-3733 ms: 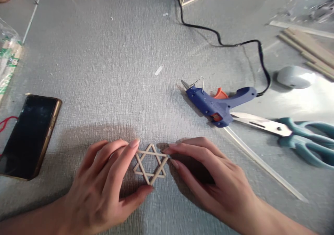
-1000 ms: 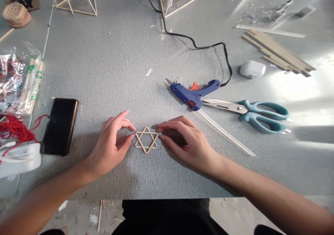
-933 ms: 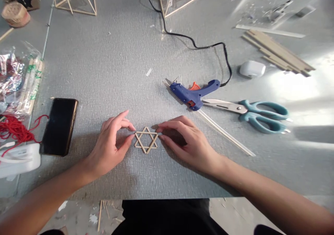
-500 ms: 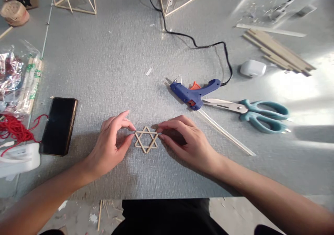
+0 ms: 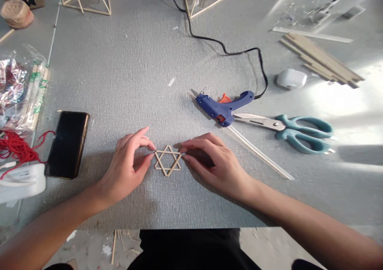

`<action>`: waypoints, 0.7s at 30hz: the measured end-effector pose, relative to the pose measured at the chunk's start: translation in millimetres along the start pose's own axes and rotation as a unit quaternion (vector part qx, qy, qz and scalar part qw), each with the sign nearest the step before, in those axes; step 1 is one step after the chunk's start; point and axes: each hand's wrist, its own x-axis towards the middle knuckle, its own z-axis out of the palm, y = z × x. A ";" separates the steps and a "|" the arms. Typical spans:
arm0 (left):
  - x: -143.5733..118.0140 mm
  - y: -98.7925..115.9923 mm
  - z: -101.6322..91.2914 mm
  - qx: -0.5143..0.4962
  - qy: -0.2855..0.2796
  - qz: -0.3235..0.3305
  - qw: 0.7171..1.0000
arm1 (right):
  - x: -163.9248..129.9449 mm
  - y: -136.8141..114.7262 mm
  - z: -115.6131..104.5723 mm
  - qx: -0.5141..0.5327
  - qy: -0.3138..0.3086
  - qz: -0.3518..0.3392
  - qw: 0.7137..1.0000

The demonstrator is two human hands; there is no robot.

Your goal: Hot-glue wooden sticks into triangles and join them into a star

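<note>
A small six-pointed star of thin wooden sticks (image 5: 172,169) lies on the grey table near its front edge. It looks like two triangles laid one over the other. My left hand (image 5: 129,162) pinches the star's upper left corner between thumb and forefinger. At the upper right corner, the thumb and forefinger of my right hand (image 5: 216,164) close in the same way. Beyond my right hand rests a blue hot glue gun (image 5: 215,108) with an orange trigger and a long clear glue stick (image 5: 260,152) out of its back.
Scissors (image 5: 295,130) with teal handles touch the glue gun. A phone (image 5: 68,144), red yarn (image 5: 18,148) and a plastic bag (image 5: 14,90) lie left. Stick frames (image 5: 86,10) stand at the back. A white case (image 5: 291,79) and flat wooden strips (image 5: 323,60) sit right.
Both hands keep their pinch at the star's upper corners. Only a very slight shift of the whole view shows; nothing on the table has been moved.
</note>
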 end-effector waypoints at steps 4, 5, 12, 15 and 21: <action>-0.4 0.1 -0.1 0.002 -0.003 -0.003 1.000 | 0.6 -1.0 0.0 0.001 0.002 -0.004 1.000; -0.6 0.0 0.0 0.001 -0.004 -0.004 1.000 | 0.7 -1.0 0.1 0.001 0.003 -0.004 1.000; -1.0 0.3 1.4 -0.008 -0.001 -0.012 1.000 | 0.3 0.3 -0.6 0.011 0.004 0.003 1.000; -2.8 1.9 -1.1 -0.033 0.015 -0.019 0.999 | -2.5 0.0 -2.0 0.031 0.023 0.034 0.999; -11.6 2.9 -16.0 -0.202 0.197 0.049 0.958 | -15.2 4.2 -4.7 0.122 0.138 0.083 0.979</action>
